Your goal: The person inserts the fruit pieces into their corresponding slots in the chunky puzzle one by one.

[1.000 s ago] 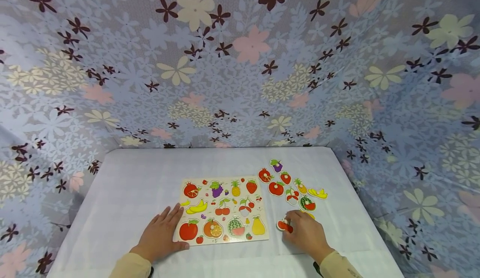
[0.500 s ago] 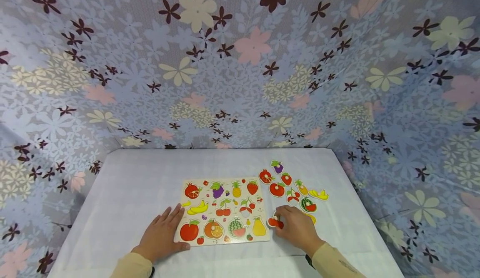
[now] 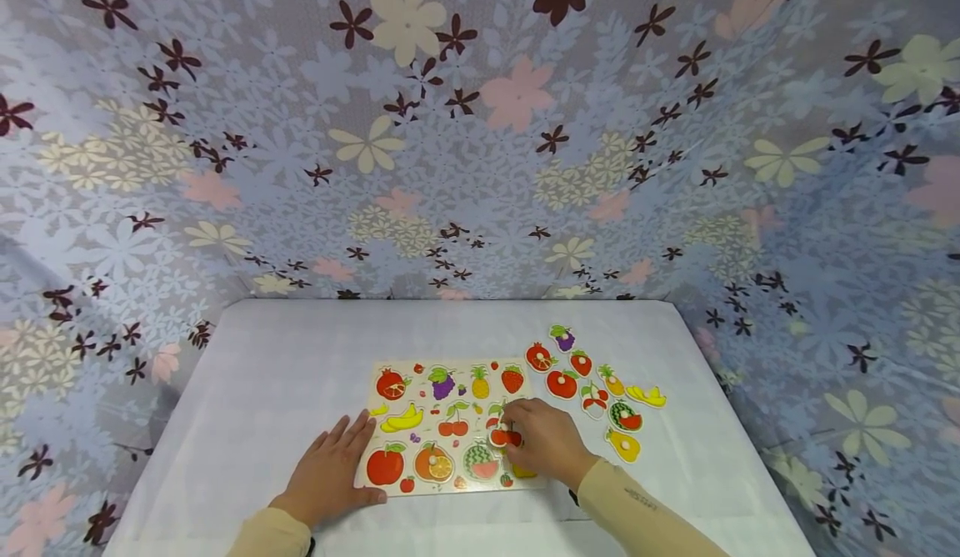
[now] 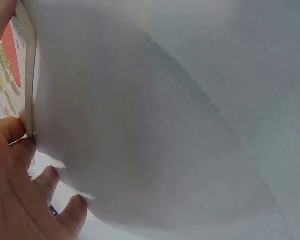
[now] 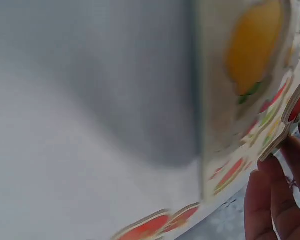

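While the spread left hand (image 3: 330, 469) touches the board (image 3: 433, 488), the right hand (image 3: 550, 440) pinches, seemingly, a cherry piece (image 3: 497, 438).

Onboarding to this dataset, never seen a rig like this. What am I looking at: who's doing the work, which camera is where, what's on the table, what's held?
There's no robot: a person works with two bare hands. The head picture comes from a camera worn on the head, looking forward and down. The other two come from cameras worn on each wrist, so they are close and partly blurred.

A fruit puzzle board lies on a white table, with floral cloth behind. To the board's right lie loose pieces, such as a pear and bananas.

The left hand rests at the board's left edge. The right hand holds a red piece, apparently cherries, over the board's right side.
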`<state>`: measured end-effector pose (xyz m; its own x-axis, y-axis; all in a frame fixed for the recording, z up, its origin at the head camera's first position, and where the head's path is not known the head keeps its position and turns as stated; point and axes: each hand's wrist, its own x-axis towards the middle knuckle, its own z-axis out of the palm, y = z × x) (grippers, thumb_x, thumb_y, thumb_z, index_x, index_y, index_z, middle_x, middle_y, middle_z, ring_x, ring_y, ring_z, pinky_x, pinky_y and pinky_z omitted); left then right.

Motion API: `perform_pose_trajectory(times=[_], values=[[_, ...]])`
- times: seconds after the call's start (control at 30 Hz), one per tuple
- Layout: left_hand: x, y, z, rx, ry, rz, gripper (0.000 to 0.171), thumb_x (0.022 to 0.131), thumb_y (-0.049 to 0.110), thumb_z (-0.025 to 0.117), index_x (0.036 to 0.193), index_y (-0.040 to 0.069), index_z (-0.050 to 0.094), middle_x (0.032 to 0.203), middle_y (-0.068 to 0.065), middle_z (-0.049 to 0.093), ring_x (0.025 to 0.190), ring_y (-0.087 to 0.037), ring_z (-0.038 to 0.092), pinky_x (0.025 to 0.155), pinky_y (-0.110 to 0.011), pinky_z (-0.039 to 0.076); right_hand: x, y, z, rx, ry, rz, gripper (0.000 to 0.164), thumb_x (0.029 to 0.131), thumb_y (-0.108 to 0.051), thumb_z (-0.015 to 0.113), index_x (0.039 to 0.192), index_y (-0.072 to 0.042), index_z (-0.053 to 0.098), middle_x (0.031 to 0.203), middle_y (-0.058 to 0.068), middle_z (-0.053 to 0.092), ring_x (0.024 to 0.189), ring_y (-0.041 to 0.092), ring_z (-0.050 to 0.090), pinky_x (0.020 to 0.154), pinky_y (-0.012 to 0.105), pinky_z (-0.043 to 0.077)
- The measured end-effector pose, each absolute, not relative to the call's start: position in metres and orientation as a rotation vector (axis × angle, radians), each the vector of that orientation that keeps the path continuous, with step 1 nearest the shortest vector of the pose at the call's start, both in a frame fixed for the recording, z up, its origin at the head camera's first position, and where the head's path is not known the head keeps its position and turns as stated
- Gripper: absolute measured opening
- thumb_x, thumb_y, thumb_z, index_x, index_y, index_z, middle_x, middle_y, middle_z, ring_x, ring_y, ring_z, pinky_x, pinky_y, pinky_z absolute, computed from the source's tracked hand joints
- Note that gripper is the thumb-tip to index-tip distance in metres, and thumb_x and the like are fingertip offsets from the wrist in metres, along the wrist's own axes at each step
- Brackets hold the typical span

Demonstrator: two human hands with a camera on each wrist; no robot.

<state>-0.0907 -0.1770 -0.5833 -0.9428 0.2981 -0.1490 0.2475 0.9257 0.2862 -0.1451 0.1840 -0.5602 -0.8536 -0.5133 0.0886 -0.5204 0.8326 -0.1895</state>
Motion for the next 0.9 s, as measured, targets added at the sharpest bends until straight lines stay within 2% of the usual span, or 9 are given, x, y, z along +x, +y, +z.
perform_pose_trajectory(times=[0.3,0.53,0.9], values=[[-0.093,-0.175,-0.581,0.426,2.897,0.376,0.112,0.07,0.073,0.074,0.154,0.008,0.038,0.161,-0.007,0.029,0.144,-0.038,0.028,0.112,-0.059,0.028,-0.165,0.152,-0.559,0.952,-2.97,0.336,0.033,0.081,-0.034,0.08,0.108,-0.019,0.069,0.118,-0.003,0.067,0.099,0.013,0.064,0.082,0.032,0.056],[-0.091,-0.175,-0.574,0.42,2.886,0.416,0.112,0.07,0.07,0.075,0.154,0.007,0.038,0.161,-0.009,0.03,0.144,-0.04,0.028,0.112,-0.061,0.027,-0.174,0.13,-0.559,0.99,-3.002,0.279,0.033,0.081,-0.035,0.079,0.109,-0.02,0.07,0.123,-0.002,0.066,0.112,0.017,0.062,0.09,0.035,0.054],[-0.092,-0.176,-0.577,0.425,2.884,0.38,0.111,0.071,0.072,0.074,0.155,0.008,0.037,0.161,-0.008,0.029,0.144,-0.039,0.028,0.112,-0.06,0.028,-0.176,0.109,-0.568,0.985,-2.995,0.276,0.036,0.08,-0.041,0.082,0.107,-0.021,0.069,0.12,-0.004,0.067,0.107,0.015,0.062,0.086,0.031,0.055]])
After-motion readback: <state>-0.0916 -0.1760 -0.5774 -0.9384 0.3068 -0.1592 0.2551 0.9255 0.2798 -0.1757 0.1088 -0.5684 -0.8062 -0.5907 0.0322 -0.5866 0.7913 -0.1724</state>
